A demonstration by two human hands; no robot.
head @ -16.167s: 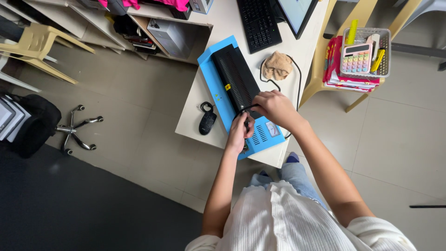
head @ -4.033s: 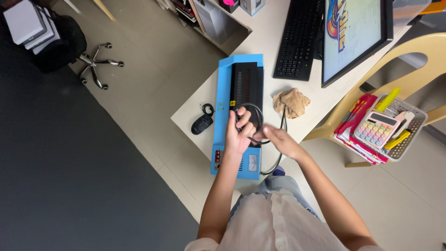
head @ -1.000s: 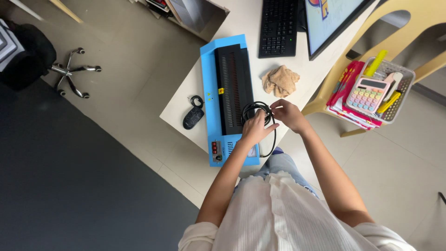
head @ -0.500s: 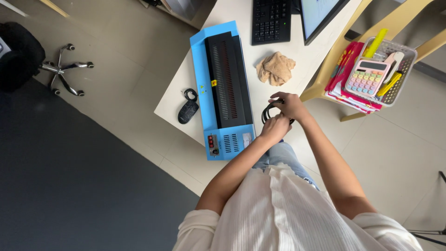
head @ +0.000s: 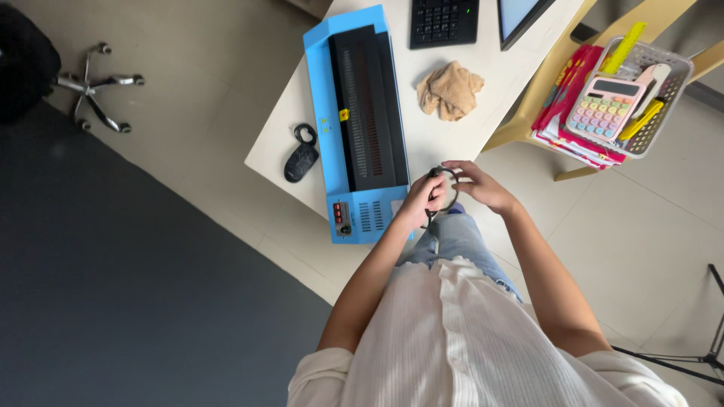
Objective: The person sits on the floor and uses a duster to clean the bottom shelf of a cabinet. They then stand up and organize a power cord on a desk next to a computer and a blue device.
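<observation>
Head view: coiled black cable gathered in a loop at the near table edge, just right of the blue laminator. Left hand closed around the coil's left side; right hand pinching its far side with fingers partly curled. Half a second earlier, same grip; a second earlier, coil over the laminator's near end.

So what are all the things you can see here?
Blue-and-black long flat machine: one, on white table.
Black coiled cable: one, held in both hands at table edge.
Black computer mouse: one, left of machine.
Crumpled tan cloth: one, right of machine.
Black keyboard: one, top.
Pastel calculator: one, in grey wire basket.
Left hand, right hand: gripping cable.
</observation>
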